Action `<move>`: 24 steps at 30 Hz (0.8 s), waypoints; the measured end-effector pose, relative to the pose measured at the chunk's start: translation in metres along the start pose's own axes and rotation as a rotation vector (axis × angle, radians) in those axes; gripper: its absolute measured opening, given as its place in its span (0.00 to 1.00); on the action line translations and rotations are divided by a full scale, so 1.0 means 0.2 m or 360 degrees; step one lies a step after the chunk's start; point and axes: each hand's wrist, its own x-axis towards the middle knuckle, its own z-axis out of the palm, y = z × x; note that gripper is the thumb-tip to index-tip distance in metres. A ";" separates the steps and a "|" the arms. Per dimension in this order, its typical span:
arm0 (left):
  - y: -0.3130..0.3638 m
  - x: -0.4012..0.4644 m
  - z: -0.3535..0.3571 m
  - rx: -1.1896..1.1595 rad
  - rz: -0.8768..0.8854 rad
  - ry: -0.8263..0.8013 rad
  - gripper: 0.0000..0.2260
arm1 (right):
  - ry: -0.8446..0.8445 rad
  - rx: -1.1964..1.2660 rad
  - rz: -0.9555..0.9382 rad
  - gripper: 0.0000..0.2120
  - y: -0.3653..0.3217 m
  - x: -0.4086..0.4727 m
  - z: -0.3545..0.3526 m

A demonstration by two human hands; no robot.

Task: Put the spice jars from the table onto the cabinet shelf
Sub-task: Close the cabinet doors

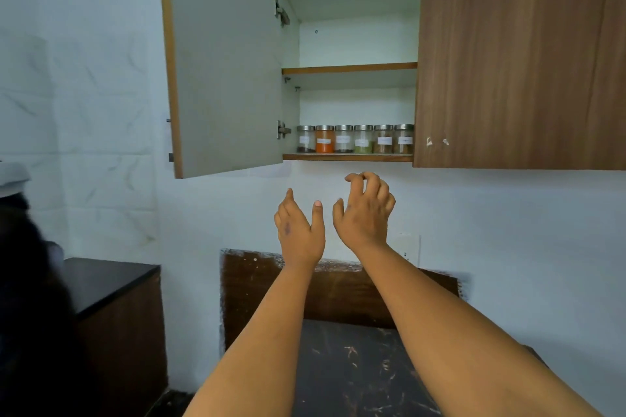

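Several glass spice jars [355, 139] with steel lids and white labels stand in a row on the cabinet's bottom shelf [347, 157]. One holds orange powder, one green, others brown or dark spice. Both of my hands are raised just below that shelf and hold nothing. My left hand [299, 230] has its fingers spread, thumb up. My right hand [366, 213] is a little higher, fingers curled loosely apart, close under the shelf edge. The dark marbled table [355, 369] lies below my forearms; no jars show on its visible part.
The left cabinet door [223, 57] hangs wide open, jutting toward me; the right wooden door [521, 54] is closed. The upper shelf [349, 68] holds nothing. A dark low cabinet [111, 315] stands at left and a brown board [338, 291] leans behind the table.
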 end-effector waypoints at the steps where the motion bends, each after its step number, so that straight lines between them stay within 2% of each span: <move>1: -0.01 0.02 -0.05 -0.0027 -0.0041 0.0002 0.28 | 0.0011 0.0011 -0.0008 0.19 -0.05 0.01 0.00; 4: -0.09 0.12 -0.18 -0.0152 -0.0281 -0.0007 0.28 | -0.0030 0.0076 -0.0015 0.21 -0.23 0.06 0.02; 7: -0.22 0.20 -0.32 -0.0170 -0.0538 -0.0114 0.30 | -0.0183 0.0143 -0.0012 0.27 -0.40 0.08 0.06; 9: -0.32 0.27 -0.43 -0.0187 -0.0591 -0.0065 0.32 | -0.0246 0.0194 0.0004 0.30 -0.54 0.07 0.10; 11: -0.37 0.34 -0.54 -0.0279 -0.0563 0.0109 0.33 | -0.0275 0.0276 0.0046 0.32 -0.68 0.06 0.12; 14: -0.36 0.44 -0.67 -0.0440 -0.0413 0.0309 0.30 | -0.0301 0.0436 0.0118 0.34 -0.89 0.06 0.15; 19: -0.39 0.53 -0.74 -0.0668 -0.0325 0.0324 0.22 | -0.0418 0.0684 0.0213 0.32 -1.12 0.04 0.21; 24: -0.39 0.54 -0.77 -0.0538 -0.0146 0.0359 0.13 | -0.0491 0.0554 0.0119 0.30 -1.09 0.01 0.23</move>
